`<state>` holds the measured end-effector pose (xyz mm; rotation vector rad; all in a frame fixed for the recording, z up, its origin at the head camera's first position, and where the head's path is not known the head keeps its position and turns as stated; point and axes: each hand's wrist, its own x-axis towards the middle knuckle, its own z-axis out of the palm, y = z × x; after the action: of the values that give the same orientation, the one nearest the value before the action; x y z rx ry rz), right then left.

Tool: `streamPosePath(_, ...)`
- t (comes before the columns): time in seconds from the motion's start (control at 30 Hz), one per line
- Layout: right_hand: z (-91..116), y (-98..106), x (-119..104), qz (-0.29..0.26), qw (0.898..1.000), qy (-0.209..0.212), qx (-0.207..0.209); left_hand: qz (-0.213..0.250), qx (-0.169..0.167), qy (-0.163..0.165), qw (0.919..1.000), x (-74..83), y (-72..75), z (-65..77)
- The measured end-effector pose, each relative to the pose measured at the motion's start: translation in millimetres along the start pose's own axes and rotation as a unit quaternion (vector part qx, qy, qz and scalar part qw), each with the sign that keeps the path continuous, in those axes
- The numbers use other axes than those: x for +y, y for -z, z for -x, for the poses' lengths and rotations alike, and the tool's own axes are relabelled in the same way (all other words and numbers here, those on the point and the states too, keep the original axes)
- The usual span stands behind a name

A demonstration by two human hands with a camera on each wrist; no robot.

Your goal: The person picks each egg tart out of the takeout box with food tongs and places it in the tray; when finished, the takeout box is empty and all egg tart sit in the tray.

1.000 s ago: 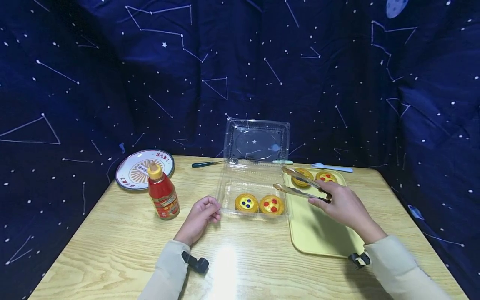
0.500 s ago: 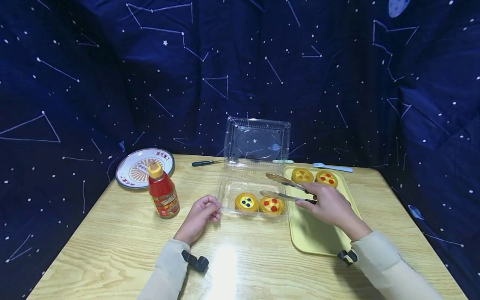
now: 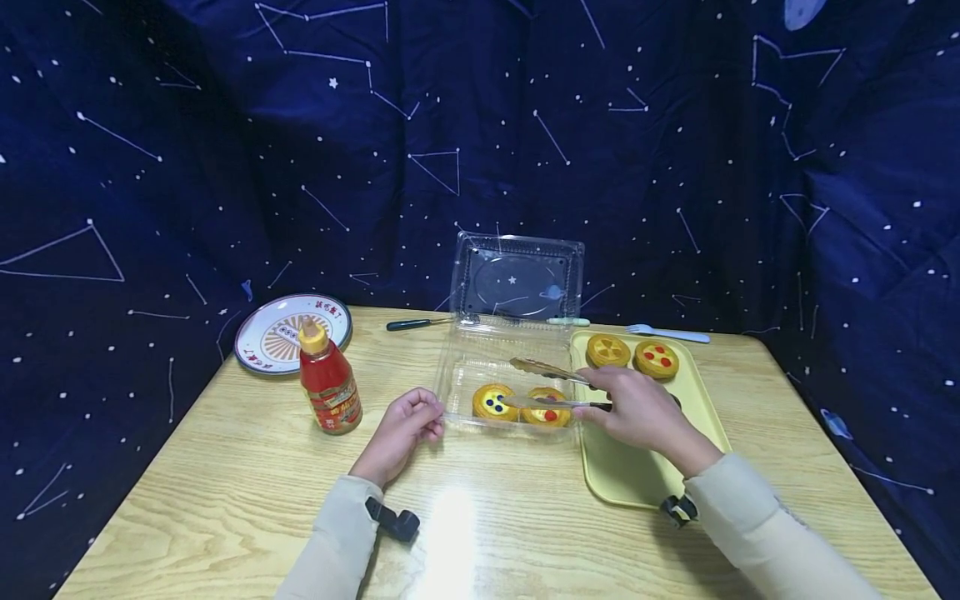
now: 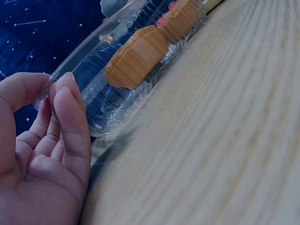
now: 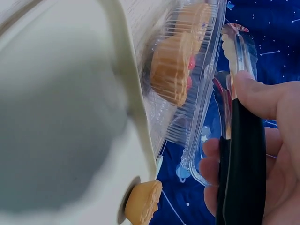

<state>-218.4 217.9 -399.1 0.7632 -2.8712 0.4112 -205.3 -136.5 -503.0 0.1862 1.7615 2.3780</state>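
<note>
My right hand (image 3: 637, 408) grips black-handled metal tongs (image 3: 551, 371), their arms spread and nothing visible between the tips. They hover over a clear plastic container (image 3: 468, 375) with its lid raised. In its front half sit two egg tarts side by side: a tart with blue dots (image 3: 492, 402) and a tart with red dots (image 3: 551, 415), the latter partly covered by the tongs. At the front left corner my left hand (image 3: 401, 429) pinches the container's rim (image 4: 44, 89) between thumb and fingers. The right wrist view shows the tongs' handle (image 5: 243, 164) in my curled fingers.
A yellow tray (image 3: 622, 479) on the right holds a plain-topped tart (image 3: 608, 351) and another red-dotted tart (image 3: 656, 360). Behind lie a blue fork (image 3: 667, 333) and a dark-handled utensil (image 3: 408, 325). A ketchup bottle (image 3: 330, 392) and a plate (image 3: 262, 329) stand left.
My right hand has carried the tongs leftward from above the tray's tarts to above the container. Both tray tarts stay where they were. My left hand keeps its place at the container's corner.
</note>
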Motion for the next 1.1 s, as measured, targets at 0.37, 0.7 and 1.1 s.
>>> streamPosePath(0.37, -5, -2, -5, 0.024, 0.999, 0.029, -0.014, 0.008, 0.0, -0.002, 1.0, 1.8, -1.6, 0.1)
streamPosePath(0.7, -14, -4, -12, 0.041, 0.997, 0.06, -0.023, 0.002, -0.001, -0.003, 1.0, 1.3, -1.0, -0.4)
streamPosePath(1.1, -21, -7, -21, 0.049, 0.997, 0.048, -0.047, 0.004, 0.001, -0.002, 1.0, 2.2, -1.2, 0.4)
